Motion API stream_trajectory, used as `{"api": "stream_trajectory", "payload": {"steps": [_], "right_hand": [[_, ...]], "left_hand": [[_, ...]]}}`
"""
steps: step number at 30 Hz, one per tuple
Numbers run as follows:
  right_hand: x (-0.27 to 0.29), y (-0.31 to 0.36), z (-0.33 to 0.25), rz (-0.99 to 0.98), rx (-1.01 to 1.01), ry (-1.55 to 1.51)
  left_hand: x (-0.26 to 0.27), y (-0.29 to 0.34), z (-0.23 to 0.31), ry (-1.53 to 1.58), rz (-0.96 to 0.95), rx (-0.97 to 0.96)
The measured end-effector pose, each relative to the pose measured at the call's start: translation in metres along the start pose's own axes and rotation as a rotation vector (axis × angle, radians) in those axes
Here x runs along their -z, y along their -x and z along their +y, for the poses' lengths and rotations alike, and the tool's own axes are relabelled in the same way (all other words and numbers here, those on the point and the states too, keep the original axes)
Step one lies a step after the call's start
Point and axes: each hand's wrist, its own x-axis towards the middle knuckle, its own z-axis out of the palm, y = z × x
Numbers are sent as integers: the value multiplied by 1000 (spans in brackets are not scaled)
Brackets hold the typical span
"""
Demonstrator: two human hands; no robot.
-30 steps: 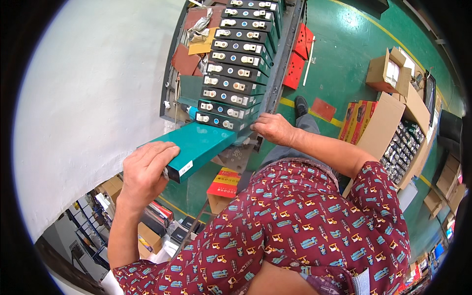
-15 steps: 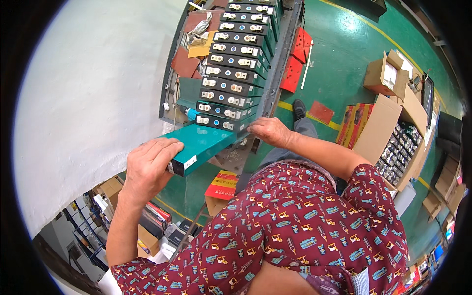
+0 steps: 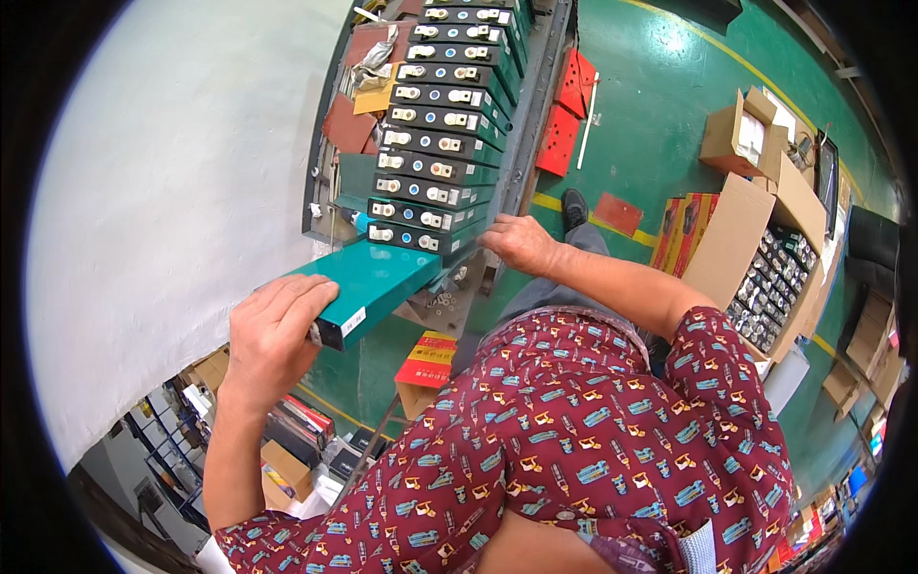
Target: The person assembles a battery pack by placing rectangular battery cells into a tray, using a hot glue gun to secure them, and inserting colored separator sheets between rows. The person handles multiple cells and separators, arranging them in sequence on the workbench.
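A flat teal battery cell (image 3: 368,277) with a black end lies broad face up at the near end of a row of battery cells (image 3: 427,142). My left hand (image 3: 273,330) is closed around its near left end, fingers over the top face and thumb hidden below. The row's cells are black on top, with pale terminals and blue round spots, and stand pressed together. My right hand (image 3: 518,243) has its fingers curled by the near right corner of the row, beside the metal frame (image 3: 521,158). What its fingertips grip, if anything, is hidden.
Left of the row rises a white wall (image 3: 182,191); scraps and brown sheets (image 3: 349,124) lie between them. Red plates (image 3: 559,139) are on the green floor to the right. An open carton of cells (image 3: 779,287) stands at right, a red-yellow box (image 3: 426,362) below the row.
The whole view has shifted slightly, so the row and the teal cell appear further left. My left hand keeps its grip. My right hand sits slightly farther forward against the row's corner.
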Motion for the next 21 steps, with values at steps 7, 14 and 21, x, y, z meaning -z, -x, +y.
{"api": "stream_trajectory", "payload": {"steps": [7,14,21], "right_hand": [[-31,1,2,-28,-21,-121],[-26,2,-14,-56,-127,-225],[-14,-8,-51,45,-225,-524]], "left_hand": [[16,2,5,-10,-11,13],[14,7,6,4,4,44],[14,11,6,-3,-4,27]]}}
